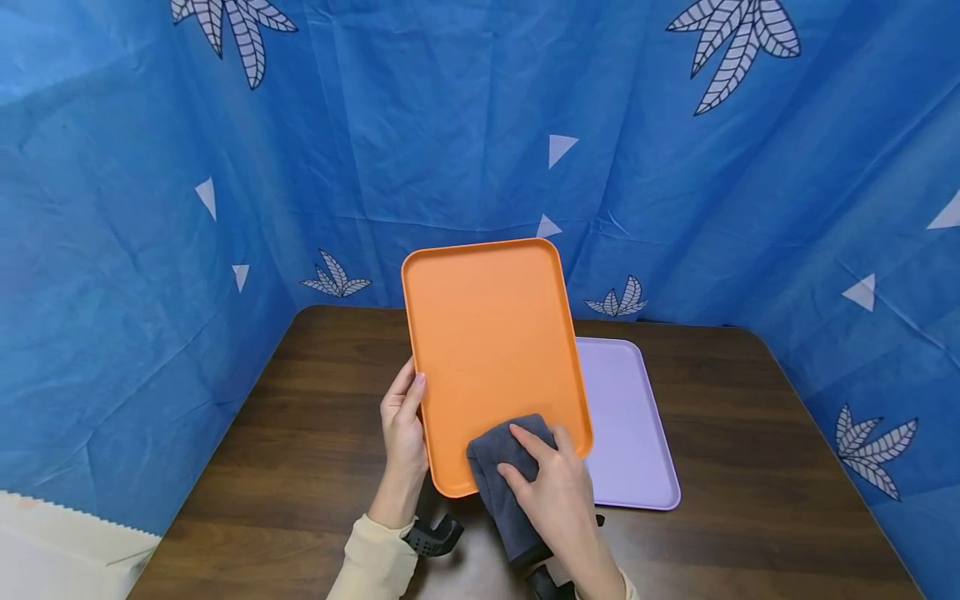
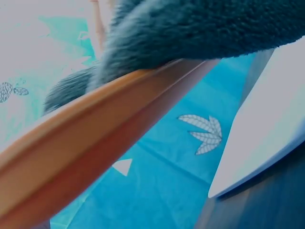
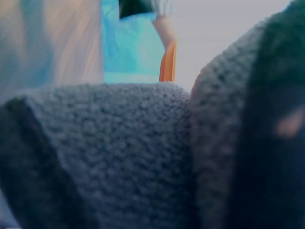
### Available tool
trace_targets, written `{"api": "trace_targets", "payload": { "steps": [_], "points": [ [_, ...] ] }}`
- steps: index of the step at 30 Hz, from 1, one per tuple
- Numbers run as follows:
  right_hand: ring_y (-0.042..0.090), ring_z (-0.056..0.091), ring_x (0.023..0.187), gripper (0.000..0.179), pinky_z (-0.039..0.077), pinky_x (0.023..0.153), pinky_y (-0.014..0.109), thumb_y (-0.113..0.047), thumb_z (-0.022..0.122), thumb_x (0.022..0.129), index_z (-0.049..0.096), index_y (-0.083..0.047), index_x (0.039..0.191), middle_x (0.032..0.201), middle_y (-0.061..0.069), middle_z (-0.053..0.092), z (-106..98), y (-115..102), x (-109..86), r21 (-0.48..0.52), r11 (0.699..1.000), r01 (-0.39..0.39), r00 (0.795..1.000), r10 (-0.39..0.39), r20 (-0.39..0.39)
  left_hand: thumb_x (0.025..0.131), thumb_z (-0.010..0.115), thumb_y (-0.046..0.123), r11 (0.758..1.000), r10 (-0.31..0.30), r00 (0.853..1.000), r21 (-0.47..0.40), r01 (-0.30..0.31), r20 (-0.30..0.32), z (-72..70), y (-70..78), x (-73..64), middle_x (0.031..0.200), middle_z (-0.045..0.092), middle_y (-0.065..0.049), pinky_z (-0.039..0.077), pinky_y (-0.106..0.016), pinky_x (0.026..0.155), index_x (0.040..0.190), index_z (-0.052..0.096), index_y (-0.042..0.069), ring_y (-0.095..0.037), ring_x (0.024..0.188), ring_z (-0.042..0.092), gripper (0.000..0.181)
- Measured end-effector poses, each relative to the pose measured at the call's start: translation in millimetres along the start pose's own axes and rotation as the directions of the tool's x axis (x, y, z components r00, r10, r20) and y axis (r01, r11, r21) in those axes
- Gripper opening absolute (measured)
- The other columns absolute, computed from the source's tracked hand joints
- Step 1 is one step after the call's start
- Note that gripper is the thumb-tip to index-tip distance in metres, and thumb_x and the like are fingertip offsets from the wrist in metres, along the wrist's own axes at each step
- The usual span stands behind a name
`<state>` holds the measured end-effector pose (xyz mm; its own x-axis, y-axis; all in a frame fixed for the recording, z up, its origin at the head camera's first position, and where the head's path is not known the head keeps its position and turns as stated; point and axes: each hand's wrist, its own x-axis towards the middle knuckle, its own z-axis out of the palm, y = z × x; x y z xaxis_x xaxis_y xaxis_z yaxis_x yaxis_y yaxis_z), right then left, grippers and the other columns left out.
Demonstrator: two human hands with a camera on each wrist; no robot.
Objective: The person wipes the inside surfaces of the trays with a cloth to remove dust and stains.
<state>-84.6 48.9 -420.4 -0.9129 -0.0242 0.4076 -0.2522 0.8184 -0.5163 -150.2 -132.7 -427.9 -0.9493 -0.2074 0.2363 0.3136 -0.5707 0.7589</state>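
Observation:
An orange rectangular tray is held up off the table, tilted so its inner face shows. My left hand grips its left edge, thumb over the rim and the other fingers partly behind it. In my right hand is a folded dark grey cloth, pinched between thumb and fingers and lying against the tray's lower part. The fuzzy cloth hangs over the tray's edge in the left wrist view. Close up, the cloth fills most of the right wrist view.
A light purple tray lies flat on the brown wooden table, partly hidden behind the orange tray. Blue curtains with leaf prints surround the table's back and sides. Something whitish is at the lower left corner.

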Motion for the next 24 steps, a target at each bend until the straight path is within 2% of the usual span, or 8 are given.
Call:
{"api": "trace_targets", "payload": {
  "steps": [7,15,19,24],
  "points": [
    [0.033,0.065,0.085,0.051,0.055,0.069,0.046,-0.019,0.091,0.064,0.075,-0.01,0.112,0.1,0.018,0.06,-11,24,5.2,-0.009,0.998,-0.064,0.998,0.064,-0.019,0.103,0.046,0.009,1.0,-0.02,0.999,0.018,0.021,-0.026,0.5,-0.3,0.6,0.119,0.069,-0.001,0.056,-0.029,0.085,0.144,0.042,-0.005,-0.013,0.1,0.07,0.043],
    [0.037,0.063,0.093,0.051,0.053,0.073,0.051,-0.017,0.089,0.066,0.073,-0.009,0.114,0.102,0.02,0.059,-21,44,10.7,-0.039,0.986,-0.161,0.987,0.16,-0.029,0.103,0.047,0.009,1.0,-0.023,0.999,-0.005,0.023,-0.029,-0.6,-0.9,1.4,0.117,0.069,-0.002,0.056,-0.029,0.083,0.143,0.043,-0.006,-0.013,0.098,0.07,0.043],
    [0.037,0.063,0.09,0.052,0.053,0.069,0.051,-0.015,0.09,0.066,0.073,-0.008,0.114,0.102,0.021,0.059,-22,48,10.7,-0.061,0.989,-0.135,0.99,0.131,-0.059,0.103,0.047,0.009,1.0,-0.028,0.999,0.005,0.029,-0.045,-0.7,-0.3,1.7,0.116,0.07,-0.001,0.057,-0.029,0.083,0.142,0.044,-0.005,-0.012,0.097,0.07,0.042],
    [0.038,0.063,0.082,0.052,0.052,0.061,0.051,-0.011,0.091,0.063,0.074,-0.006,0.112,0.101,0.024,0.058,-23,55,11.1,-0.098,0.991,-0.095,0.985,0.08,-0.151,0.102,0.048,0.01,0.999,-0.039,0.997,0.019,0.04,-0.07,-2.0,0.2,2.9,0.116,0.07,0.0,0.056,-0.029,0.084,0.142,0.045,-0.004,-0.012,0.097,0.071,0.042]
  ]
}}
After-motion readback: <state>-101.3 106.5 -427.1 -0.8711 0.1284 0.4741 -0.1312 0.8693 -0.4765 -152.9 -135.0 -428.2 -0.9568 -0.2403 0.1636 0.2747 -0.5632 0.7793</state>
